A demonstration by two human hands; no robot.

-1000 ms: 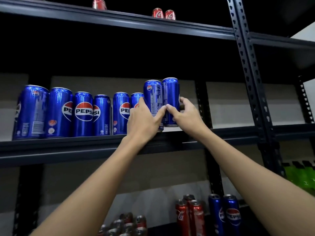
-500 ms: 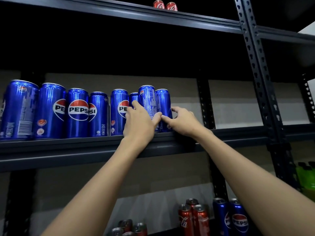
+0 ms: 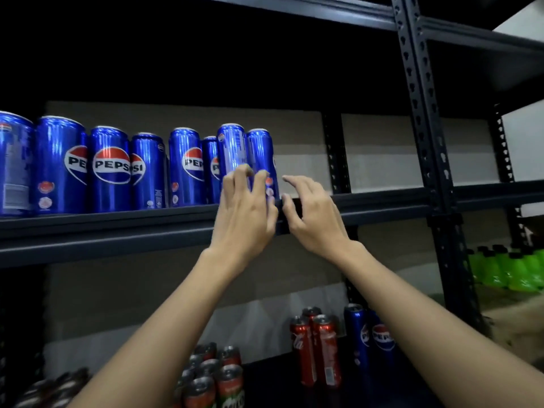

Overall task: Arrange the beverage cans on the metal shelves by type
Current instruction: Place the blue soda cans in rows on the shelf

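- Pepsi cans (image 3: pixel 110 169) stand upright in a row along the middle metal shelf (image 3: pixel 103 228), long axes vertical, and the row's right end sits straight ahead of your hands.
- Below, on the lower shelf (image 3: pixel 265 378), more stock waits unsorted: red cola cans (image 3: pixel 315 348) just beside a few loose Pepsi cans (image 3: pixel 371 337), and a cluster of dark-topped cans (image 3: pixel 212 375) to their left. I judge these to be your next pick, well below both hands.
- Two end cans (image 3: pixel 247 151) close the row, touching each other and the cans to their left.
- Your left hand (image 3: pixel 244 213) is the nearer one: its fingers (image 3: pixel 240 175) are loosely curled and spread against the fronts of those end cans, touching rather than wrapping them.
- Your right hand (image 3: pixel 315 213) hovers just right of the last can, fingers relaxed and apart, holding nothing, thumb near the shelf lip.
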